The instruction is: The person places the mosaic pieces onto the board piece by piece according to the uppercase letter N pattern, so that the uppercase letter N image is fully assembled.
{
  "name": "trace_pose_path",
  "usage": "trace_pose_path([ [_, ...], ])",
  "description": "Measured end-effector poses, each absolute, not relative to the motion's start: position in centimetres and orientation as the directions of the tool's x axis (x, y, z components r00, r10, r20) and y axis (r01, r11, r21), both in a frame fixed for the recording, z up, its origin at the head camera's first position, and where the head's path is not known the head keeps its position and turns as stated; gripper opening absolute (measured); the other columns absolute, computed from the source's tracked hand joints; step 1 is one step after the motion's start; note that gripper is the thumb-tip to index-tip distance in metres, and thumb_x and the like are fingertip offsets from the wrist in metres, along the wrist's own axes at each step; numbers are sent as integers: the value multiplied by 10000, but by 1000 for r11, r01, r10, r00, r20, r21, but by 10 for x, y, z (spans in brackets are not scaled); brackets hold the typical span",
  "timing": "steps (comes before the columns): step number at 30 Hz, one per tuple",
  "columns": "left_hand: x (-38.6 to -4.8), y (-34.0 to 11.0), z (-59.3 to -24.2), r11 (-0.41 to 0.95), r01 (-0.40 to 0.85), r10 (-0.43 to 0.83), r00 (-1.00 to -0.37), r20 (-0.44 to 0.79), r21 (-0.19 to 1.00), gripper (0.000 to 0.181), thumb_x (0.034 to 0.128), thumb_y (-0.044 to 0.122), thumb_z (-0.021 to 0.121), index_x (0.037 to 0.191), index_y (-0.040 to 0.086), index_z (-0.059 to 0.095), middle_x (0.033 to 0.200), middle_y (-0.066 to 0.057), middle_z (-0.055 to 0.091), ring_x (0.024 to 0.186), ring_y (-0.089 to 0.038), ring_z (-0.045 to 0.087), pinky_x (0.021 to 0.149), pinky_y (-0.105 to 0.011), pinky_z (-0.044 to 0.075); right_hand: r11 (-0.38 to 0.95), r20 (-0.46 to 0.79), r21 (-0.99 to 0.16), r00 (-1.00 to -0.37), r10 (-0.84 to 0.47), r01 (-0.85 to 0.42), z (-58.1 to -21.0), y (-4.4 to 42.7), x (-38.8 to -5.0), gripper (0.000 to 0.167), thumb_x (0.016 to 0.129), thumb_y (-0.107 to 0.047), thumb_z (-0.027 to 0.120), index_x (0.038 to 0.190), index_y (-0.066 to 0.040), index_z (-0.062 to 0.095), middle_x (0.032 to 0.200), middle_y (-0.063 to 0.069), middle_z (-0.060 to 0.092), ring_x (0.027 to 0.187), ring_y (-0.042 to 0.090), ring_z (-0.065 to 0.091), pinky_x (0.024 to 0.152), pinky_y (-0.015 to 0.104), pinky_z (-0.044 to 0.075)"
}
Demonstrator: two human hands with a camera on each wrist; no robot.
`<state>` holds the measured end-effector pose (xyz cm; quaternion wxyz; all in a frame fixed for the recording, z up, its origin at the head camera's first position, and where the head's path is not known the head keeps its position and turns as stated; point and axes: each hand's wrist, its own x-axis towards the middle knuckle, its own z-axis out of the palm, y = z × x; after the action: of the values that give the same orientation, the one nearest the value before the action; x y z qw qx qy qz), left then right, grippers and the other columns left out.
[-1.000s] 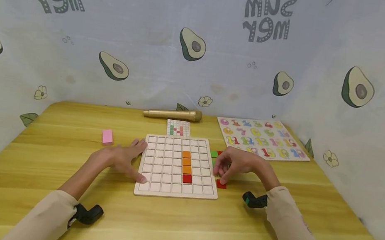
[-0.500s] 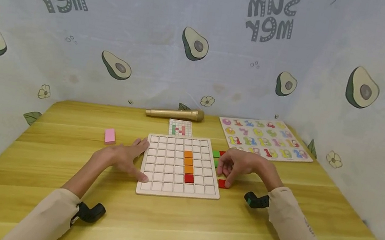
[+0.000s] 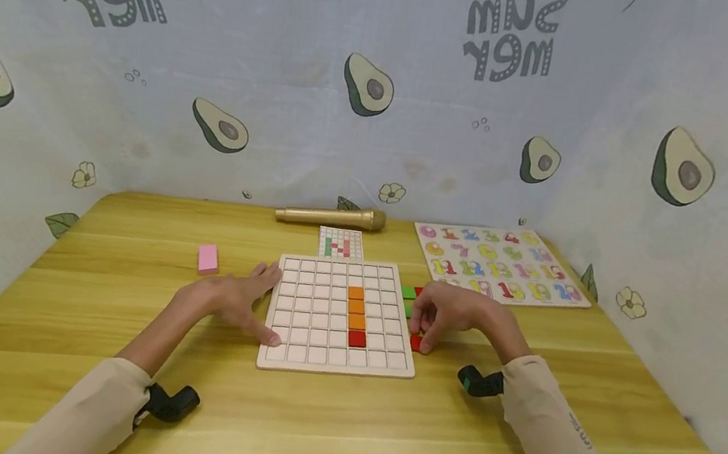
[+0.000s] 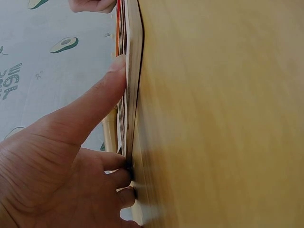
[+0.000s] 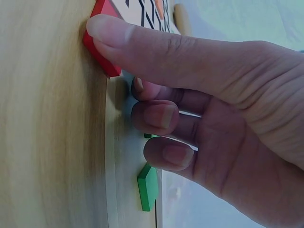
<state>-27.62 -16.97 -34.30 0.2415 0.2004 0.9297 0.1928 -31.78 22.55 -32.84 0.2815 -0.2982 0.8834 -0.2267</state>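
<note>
A white gridded board (image 3: 307, 335) lies on the table, with an orange column (image 3: 357, 307) and a red tile (image 3: 356, 339) below it. My left hand (image 3: 229, 301) rests at its left side, thumb on the top face and fingers spread along the edge; the left wrist view shows that thumb (image 4: 102, 92) pressing the board's rim (image 4: 135, 61). At the board's right side my right hand (image 3: 454, 313) holds a loose red tile (image 3: 415, 342) under its thumb, other fingers curled. In the right wrist view the thumb lies over the red tile (image 5: 102, 59); the index finger is mostly hidden.
Green tiles (image 3: 409, 292) and another red piece lie beside the right hand. Behind the board are a small pattern card (image 3: 341, 243) and a gold microphone (image 3: 330, 216). A number board (image 3: 501, 263) is at the back right, a pink block (image 3: 208, 259) at the left.
My right hand has shifted the loose red tile slightly left, against the board's right edge. The left hand stays on the board.
</note>
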Motion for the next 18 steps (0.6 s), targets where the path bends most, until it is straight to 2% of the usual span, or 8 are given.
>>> trace_pose_path([
  [10, -275, -171, -344, 846, 272, 460, -806, -372, 458, 1298, 889, 578, 852, 1737, 55, 21, 1806, -175, -85, 1664, -400, -25, 1270, -723, 97, 739, -360, -501, -669, -651, -450, -324, 218, -312, 186, 808, -68, 953, 853, -79, 773, 766, -29, 662, 692, 99, 536, 694, 265, 482],
  [18, -276, -171, -343, 840, 276, 470, -799, -374, 466, 1295, 894, 568, 853, 1736, 54, 13, 1808, -164, -94, 1669, -373, -45, 1279, -706, 85, 715, -311, -502, -670, -674, -486, -324, 220, -313, 177, 818, -73, 947, 847, -84, 773, 790, -37, 684, 709, 101, 574, 707, 271, 520],
])
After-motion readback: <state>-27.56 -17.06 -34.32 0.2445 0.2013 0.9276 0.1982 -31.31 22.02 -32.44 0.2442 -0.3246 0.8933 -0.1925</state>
